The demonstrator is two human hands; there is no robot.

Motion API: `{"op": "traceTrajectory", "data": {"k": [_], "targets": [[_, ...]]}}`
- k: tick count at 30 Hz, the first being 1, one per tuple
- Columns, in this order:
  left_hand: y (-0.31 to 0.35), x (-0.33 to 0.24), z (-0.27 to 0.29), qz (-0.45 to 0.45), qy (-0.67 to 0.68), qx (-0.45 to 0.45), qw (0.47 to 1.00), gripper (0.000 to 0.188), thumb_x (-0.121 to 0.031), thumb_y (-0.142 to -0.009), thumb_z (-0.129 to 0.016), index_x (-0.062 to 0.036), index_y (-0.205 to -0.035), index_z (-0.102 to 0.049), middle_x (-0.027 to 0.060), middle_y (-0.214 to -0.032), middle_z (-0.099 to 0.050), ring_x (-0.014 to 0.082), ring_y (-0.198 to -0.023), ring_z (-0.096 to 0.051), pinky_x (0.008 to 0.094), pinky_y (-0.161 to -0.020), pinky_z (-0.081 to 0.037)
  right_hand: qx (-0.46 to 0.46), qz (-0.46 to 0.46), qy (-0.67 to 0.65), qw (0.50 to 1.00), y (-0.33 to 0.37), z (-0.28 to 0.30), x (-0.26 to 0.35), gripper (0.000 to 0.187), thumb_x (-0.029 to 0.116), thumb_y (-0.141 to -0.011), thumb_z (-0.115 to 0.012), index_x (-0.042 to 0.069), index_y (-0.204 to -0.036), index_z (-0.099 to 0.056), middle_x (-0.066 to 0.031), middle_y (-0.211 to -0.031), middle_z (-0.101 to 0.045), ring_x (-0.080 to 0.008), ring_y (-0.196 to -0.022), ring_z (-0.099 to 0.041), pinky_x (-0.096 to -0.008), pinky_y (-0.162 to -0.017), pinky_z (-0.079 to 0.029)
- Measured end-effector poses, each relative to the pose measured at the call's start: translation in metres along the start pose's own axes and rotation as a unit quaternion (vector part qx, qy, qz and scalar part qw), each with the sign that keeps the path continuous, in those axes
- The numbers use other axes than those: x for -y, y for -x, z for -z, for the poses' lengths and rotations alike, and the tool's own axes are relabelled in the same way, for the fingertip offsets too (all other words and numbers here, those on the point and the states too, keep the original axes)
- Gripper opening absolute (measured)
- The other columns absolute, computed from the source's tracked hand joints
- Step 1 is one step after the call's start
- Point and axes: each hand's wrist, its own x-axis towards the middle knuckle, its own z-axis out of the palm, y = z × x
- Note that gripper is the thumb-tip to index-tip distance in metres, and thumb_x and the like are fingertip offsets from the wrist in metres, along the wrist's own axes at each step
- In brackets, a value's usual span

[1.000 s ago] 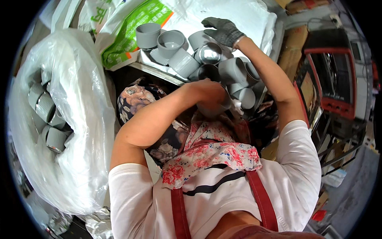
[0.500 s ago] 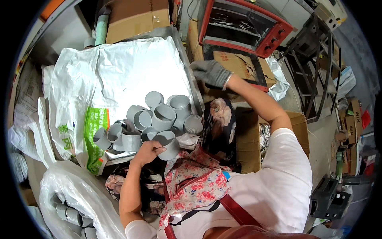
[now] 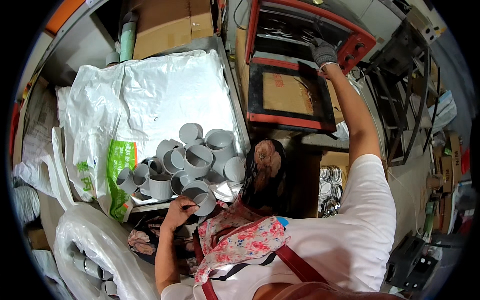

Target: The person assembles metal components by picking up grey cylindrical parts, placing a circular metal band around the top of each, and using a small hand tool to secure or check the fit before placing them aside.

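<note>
My left hand (image 3: pixel 179 213) is closed on the edge of a grey ribbed cup (image 3: pixel 204 201), its open top tipped toward me. More grey cups (image 3: pixel 198 161) lie in a loose heap just beyond it, at the near right corner of a white plastic sheet (image 3: pixel 165 100). My right hand (image 3: pixel 325 53), in a dark grey knitted glove, reaches into the mouth of a red toaster oven (image 3: pixel 357 47). Its fingertips are beside thin metal rings (image 3: pixel 307 35) on the rack. The fingers are partly hidden, so their grip is unclear.
The oven's glass door (image 3: pixel 255 92) hangs down below the opening. A carton (image 3: pixel 332 159) beside my right side contains several shiny metal rings (image 3: pixel 330 187). At lower left, a clear plastic bag (image 3: pixel 100 230) holds grey cups. A black metal rack (image 3: pixel 400 105) stands at right.
My gloved right hand has moved away to the right, from beside the oven door into the oven opening. My left hand stays at the same grey cup.
</note>
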Motion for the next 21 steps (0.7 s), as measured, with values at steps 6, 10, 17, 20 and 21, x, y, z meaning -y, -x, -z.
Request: {"op": "traceTrajectory", "data": {"k": [6,10,17,20,21], "targets": [[0.013,-0.006,-0.02,0.022,0.006,-0.078,0.997,0.022,-0.008,-0.06,-0.076,-0.001,-0.075,-0.061,0.0077,-0.074,-0.059,0.0221,-0.074,-0.054,0.0304,-0.067,-0.043,0.029,-0.041,0.076,0.996,-0.054,-0.03,-0.025,0.029,0.03,-0.078,-0.051,0.014,-0.102,-0.06,-0.0159,-0.101,-0.059,-0.0335,-0.096,-0.054,-0.0412,-0.083,-0.043],[0.014,-0.014,-0.025,0.024,-0.008,-0.092,0.995,0.024,-0.007,-0.056,-0.076,-0.0011,-0.073,-0.06,0.0086,-0.074,-0.06,0.0257,-0.073,-0.055,0.0317,-0.067,-0.044,0.106,-0.038,0.159,0.981,-0.086,-0.045,-0.042,0.028,0.025,-0.079,-0.045,0.011,-0.093,-0.064,-0.0184,-0.102,-0.057,-0.0335,-0.096,-0.055,-0.0419,-0.083,-0.043],[0.014,-0.017,-0.023,0.045,-0.023,-0.108,0.993,0.024,-0.007,-0.055,-0.076,-0.0018,-0.073,-0.061,0.0084,-0.074,-0.06,0.0251,-0.072,-0.056,0.0326,-0.067,-0.044,0.25,-0.061,0.214,0.942,-0.089,-0.05,-0.039,0.033,0.028,-0.077,-0.048,0.011,-0.103,-0.06,-0.0196,-0.106,-0.055,-0.0352,-0.098,-0.054,-0.0431,-0.084,-0.042],[0.012,-0.021,-0.022,0.05,-0.018,-0.117,0.992,0.023,-0.007,-0.056,-0.076,-0.0019,-0.073,-0.062,0.0082,-0.074,-0.06,0.0246,-0.073,-0.056,0.0323,-0.068,-0.044,0.238,-0.042,0.218,0.945,-0.097,-0.056,-0.055,0.035,0.029,-0.077,-0.049,0.011,-0.107,-0.058,-0.0194,-0.106,-0.055,-0.0353,-0.099,-0.053,-0.0433,-0.084,-0.042],[0.012,-0.022,-0.022,0.05,-0.014,-0.122,0.991,0.023,-0.007,-0.056,-0.076,-0.0019,-0.073,-0.062,0.0082,-0.074,-0.06,0.0244,-0.073,-0.056,0.0322,-0.068,-0.044,0.23,-0.035,0.218,0.948,-0.1,-0.06,-0.059,0.036,0.029,-0.077,-0.049,0.012,-0.108,-0.057,-0.0193,-0.106,-0.055,-0.0353,-0.099,-0.053,-0.0433,-0.084,-0.042]]}}
